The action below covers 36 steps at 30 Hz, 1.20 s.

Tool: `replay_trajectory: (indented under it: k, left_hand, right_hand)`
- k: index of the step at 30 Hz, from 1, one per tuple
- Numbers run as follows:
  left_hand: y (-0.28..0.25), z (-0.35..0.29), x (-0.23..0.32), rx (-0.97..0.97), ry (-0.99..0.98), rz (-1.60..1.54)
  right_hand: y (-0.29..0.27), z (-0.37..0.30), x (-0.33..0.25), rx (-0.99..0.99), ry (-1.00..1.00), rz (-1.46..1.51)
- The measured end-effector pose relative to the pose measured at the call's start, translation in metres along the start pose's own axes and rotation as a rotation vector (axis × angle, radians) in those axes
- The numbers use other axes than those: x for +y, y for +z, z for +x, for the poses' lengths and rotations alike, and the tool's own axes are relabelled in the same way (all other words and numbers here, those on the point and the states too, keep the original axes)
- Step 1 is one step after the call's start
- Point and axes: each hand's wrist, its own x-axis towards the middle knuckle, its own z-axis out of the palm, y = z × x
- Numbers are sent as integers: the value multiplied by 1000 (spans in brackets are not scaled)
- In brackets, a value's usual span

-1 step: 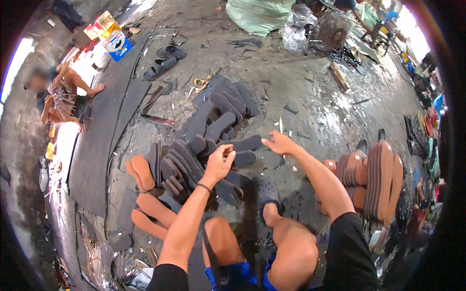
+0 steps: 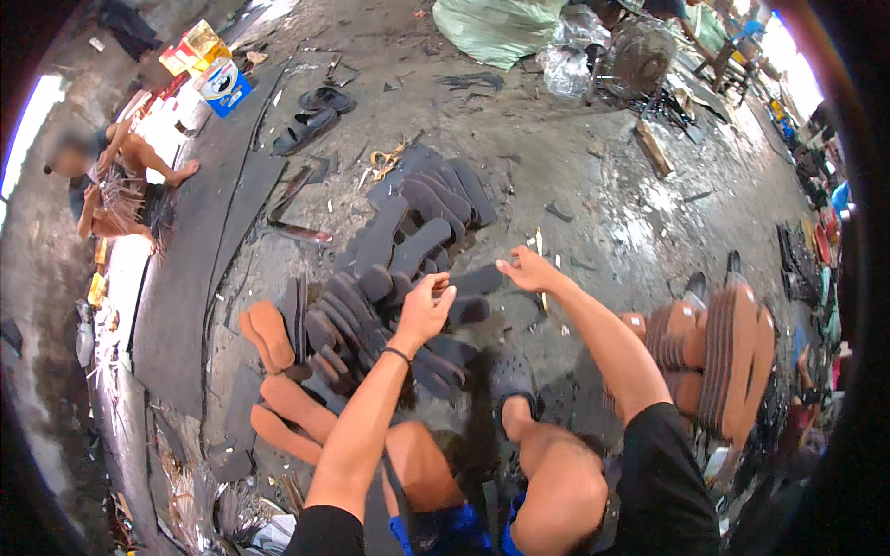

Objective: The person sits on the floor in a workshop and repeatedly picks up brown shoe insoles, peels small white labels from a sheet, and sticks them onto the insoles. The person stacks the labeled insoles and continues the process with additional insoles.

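My left hand (image 2: 425,308) hovers over the pile of black shoe soles (image 2: 380,232), fingers curled and thumb bent toward them. What its fingertips hold, if anything, is hidden. To its right, my right hand (image 2: 530,271) has thumb and fingers pinched at the right end of a black sole (image 2: 479,279). That sole's left end reaches toward my left fingers. Just below lies another black sole (image 2: 470,311). Several dark soles (image 2: 348,310) stand in a leaning row beside my left wrist, which wears a dark band.
Brown-faced soles (image 2: 269,335) lie at left, with stacks of brown soles (image 2: 732,361) at right. Dark sandals (image 2: 320,118), a floor fan (image 2: 635,60) and a green sack (image 2: 496,28) stand farther off. Another person (image 2: 116,181) sits at left handling thin strips. My foot wears a clog (image 2: 513,375).
The view has shifted slightly, so the brown stacks at right appear a little lower. Both hands keep nearly the same pose.
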Motion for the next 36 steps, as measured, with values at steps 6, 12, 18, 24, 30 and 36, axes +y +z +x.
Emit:
replay_trajectory:
  k: [6,12,18,24,30,36]
  left_hand:
    - [46,140,-40,109,-78,203]
    - [58,208,-62,224,-235,309]
    - [45,226,-50,121,-389,353]
    - [33,205,-29,12,-264,510]
    - [17,127,6,-24,14,581]
    - [7,69,49,-136,19,403]
  right_hand:
    - [18,184,27,223,145,184]
    - [15,263,15,233,364,188]
    - [8,274,-30,3,190,14]
    - [26,260,-80,76,23,-298]
    - [-3,244,-81,170,-23,-311]
    - [-62,140,-4,161,225,-595]
